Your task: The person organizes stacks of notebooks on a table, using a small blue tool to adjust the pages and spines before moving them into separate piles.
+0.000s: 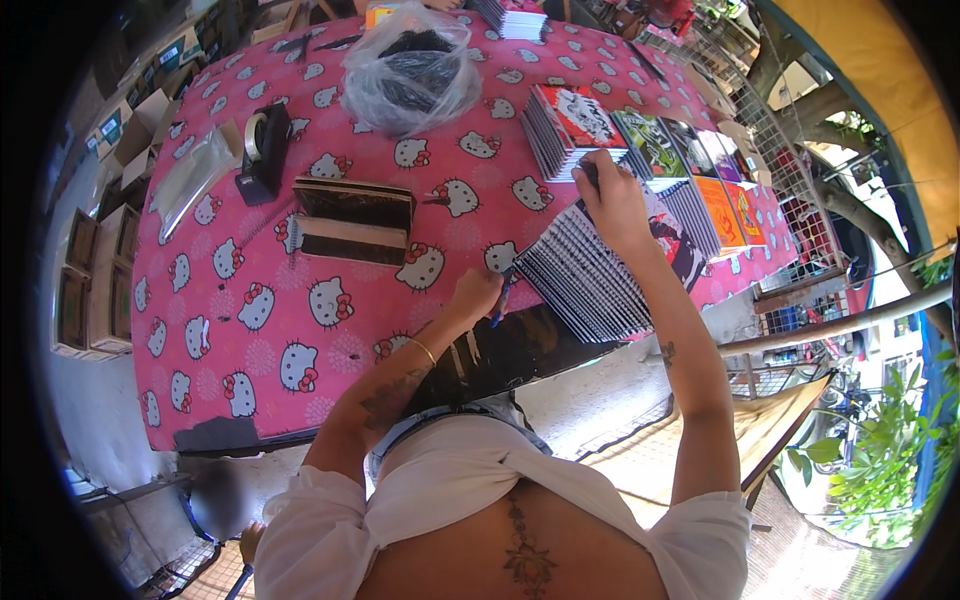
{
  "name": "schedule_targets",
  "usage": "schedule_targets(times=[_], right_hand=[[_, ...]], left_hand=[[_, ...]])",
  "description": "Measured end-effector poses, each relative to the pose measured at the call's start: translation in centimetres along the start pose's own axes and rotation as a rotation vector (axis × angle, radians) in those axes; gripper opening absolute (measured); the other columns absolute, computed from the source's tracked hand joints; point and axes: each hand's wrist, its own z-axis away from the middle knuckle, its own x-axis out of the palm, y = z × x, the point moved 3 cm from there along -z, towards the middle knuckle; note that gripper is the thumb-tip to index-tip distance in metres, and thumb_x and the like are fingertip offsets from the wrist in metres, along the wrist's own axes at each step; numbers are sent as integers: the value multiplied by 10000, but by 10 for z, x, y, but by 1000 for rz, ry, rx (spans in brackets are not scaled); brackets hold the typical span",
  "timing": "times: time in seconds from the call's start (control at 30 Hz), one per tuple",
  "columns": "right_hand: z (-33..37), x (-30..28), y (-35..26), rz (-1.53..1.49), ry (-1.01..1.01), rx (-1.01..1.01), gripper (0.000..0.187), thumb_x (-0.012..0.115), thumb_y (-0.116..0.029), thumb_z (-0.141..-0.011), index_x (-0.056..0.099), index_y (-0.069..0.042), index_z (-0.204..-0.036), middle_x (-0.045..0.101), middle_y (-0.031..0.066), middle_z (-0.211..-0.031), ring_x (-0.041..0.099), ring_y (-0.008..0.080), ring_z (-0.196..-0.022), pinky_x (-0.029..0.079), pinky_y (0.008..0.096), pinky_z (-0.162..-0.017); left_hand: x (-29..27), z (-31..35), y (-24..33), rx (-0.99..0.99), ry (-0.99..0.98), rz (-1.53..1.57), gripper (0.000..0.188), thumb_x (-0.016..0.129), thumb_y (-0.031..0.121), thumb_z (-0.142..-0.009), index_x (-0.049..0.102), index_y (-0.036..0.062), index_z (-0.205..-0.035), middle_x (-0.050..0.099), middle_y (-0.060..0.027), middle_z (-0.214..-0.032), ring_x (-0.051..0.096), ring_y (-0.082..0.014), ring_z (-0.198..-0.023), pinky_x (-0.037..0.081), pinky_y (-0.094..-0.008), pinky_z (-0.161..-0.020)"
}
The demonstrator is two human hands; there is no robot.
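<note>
My left hand (478, 293) is closed around a slim blue and dark tool (502, 298) whose kind I cannot make out. It rests by the table's near edge, just left of a tall stack of spiral-bound notebooks (585, 275). Above the far end of that stack, my right hand (615, 205) is closed, with a small dark thing (591, 176) showing at its fingers. The arm hides part of the stack's red, black and white top cover (678, 240). Beyond the hand stands another notebook stack with a red and white cover (580, 115).
More notebook stacks with green covers (648, 145) and orange covers (718, 210) stand at right. A dark divided box (355, 220), a tape dispenser (265, 150) and a clear plastic bag (410, 75) lie on the pink patterned tablecloth (330, 300). Cardboard boxes (110, 270) line the left.
</note>
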Motion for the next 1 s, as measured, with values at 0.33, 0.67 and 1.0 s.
schedule_targets(times=[0.33,0.67,1.0], right_hand=[[0,-2,7,-62,25,-5,242,637,-178,-911,521,-15,-1047,674,221,-854,658,431,-767,504,494,-648],[-99,24,-9,-1014,-500,584,321,632,-260,-946,556,13,-1096,687,91,-881,443,67,-525,363,241,-462],[-257,250,-7,-1842,-315,1086,139,593,-200,-945,562,-75,-997,676,116,-844,539,111,-546,457,228,-454]], left_hand=[[16,29,39,493,200,-1194,222,562,192,-888,658,-4,-927,582,-237,-1061,622,-418,-948,557,-505,-743],[-29,8,42,358,11,-932,299,529,252,-920,665,-14,-916,662,-256,-854,645,-435,-822,527,-518,-740],[-38,102,16,827,476,-1225,519,649,273,-879,521,104,-1354,441,-272,-1303,483,-447,-1191,422,-545,-996]])
